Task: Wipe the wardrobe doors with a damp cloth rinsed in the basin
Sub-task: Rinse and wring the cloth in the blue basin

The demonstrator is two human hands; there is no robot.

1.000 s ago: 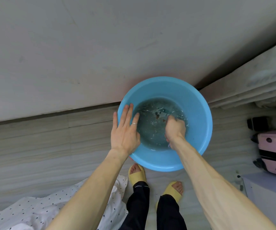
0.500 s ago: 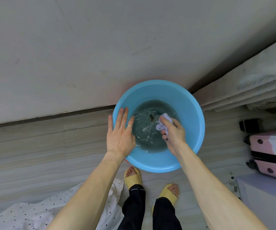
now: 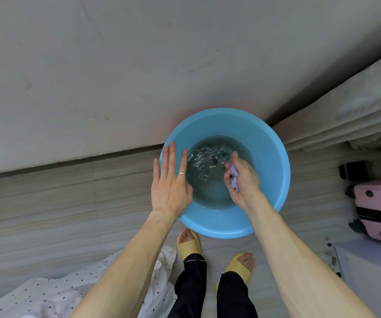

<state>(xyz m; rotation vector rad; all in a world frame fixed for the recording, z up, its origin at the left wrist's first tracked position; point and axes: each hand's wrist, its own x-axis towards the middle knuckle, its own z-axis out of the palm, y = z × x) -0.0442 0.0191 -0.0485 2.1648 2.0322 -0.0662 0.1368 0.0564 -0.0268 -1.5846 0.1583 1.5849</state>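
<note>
Compared with a second ago, the right hand (image 3: 242, 180) is no longer a fist pushed down into the water (image 3: 207, 191); it has risen and turned so its palm faces left, and the lilac cloth (image 3: 233, 177), then almost hidden, now shows as a wet crumpled wad clamped between curled fingers and palm, over the right half of the basin (image 3: 272, 143); the left hand (image 3: 171, 187) has kept its place across the basin's left rim, fingers straight and close together, gripping nothing, skin wet and shiny, a thin metal ring (image 3: 182, 173) on one finger; the water surface ripples more beside the left fingertips; the basin is round, smooth, sky-blue plastic with a broad sloping wall, holding shallow, murky grey-green water with dark specks; it stands on pale wood-grain floor (image 3: 47, 203), tight against the matte grey wardrobe door (image 3: 116, 65); below the basin's near rim are two yellow rubbery slippers (image 3: 188, 245) and dark trouser legs (image 3: 191, 283); white dotted fabric (image 3: 47, 294) lies at the floor's near left corner; a pink hard-shell suitcase (image 3: 379, 210) stands at the right edge
</note>
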